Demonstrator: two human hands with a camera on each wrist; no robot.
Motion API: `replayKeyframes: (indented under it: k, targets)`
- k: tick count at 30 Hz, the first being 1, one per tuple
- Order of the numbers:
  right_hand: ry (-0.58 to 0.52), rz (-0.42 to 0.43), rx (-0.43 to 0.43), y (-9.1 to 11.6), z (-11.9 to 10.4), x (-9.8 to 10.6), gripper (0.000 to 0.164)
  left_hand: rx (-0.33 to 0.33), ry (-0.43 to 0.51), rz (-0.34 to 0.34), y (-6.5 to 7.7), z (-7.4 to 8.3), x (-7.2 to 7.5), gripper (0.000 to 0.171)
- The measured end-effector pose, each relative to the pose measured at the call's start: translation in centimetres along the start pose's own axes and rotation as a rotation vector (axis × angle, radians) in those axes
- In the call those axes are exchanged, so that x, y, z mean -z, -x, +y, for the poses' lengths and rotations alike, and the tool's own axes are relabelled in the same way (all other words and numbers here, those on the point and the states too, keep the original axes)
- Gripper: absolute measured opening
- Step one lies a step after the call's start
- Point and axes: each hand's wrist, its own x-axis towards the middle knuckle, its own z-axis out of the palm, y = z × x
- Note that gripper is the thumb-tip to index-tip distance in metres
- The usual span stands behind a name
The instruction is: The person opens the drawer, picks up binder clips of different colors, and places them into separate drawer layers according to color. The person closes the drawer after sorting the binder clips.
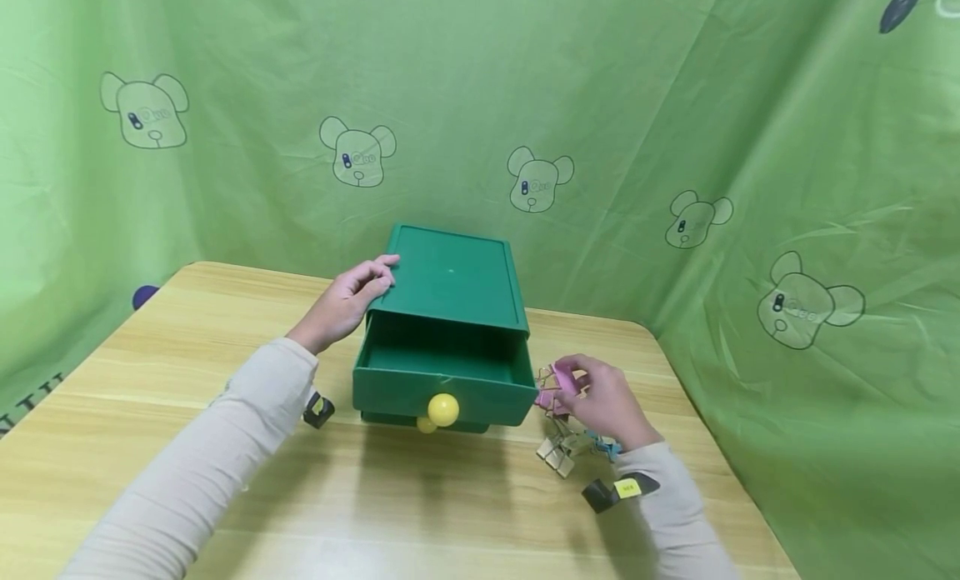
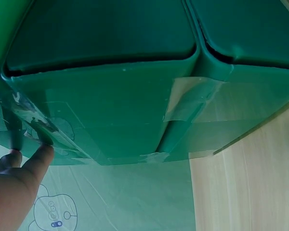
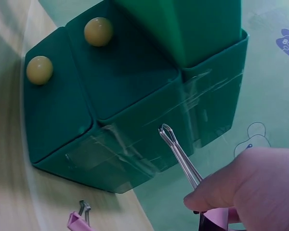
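Note:
A green drawer cabinet (image 1: 453, 272) stands mid-table, its top drawer (image 1: 405, 390) pulled out so the green inside shows. Two lower drawers with yellow knobs appear closed in the right wrist view. My left hand (image 1: 345, 303) rests against the cabinet's upper left edge; in the left wrist view its fingertips (image 2: 44, 153) touch the taped side. Right of the drawer, my right hand (image 1: 606, 403) pinches a pink binder clip (image 3: 217, 217) between thumb and fingers. The clip's silver wire handles point toward the cabinet. Another pink binder clip (image 3: 78, 222) lies on the table below.
Cream binder clips (image 1: 557, 457) and a blue binder clip (image 1: 604, 444) lie on the wooden table (image 1: 150, 397) near my right wrist. A green curtain (image 1: 465, 88) with bear outlines hangs behind the table and along its right side.

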Motion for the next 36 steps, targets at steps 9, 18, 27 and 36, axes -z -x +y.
replayKeyframes:
  k: [9,18,27,36]
  targets:
    - [0.011,0.025,-0.004,-0.2,0.3,1.2,0.04,-0.003,0.001,0.004,0.0,-0.1,0.0,0.021]
    - [0.01,0.048,0.004,-0.4,0.0,2.3,0.04,-0.009,0.009,0.006,0.0,0.0,0.0,0.021]
    - [-0.006,0.079,0.02,-0.5,-0.5,3.3,0.04,0.0,0.008,0.002,-0.1,-0.1,-0.2,0.021]
    - [-0.031,0.11,0.035,-0.4,-1.2,4.0,0.042,-0.006,0.0,0.006,0.0,-0.2,-0.1,0.021]
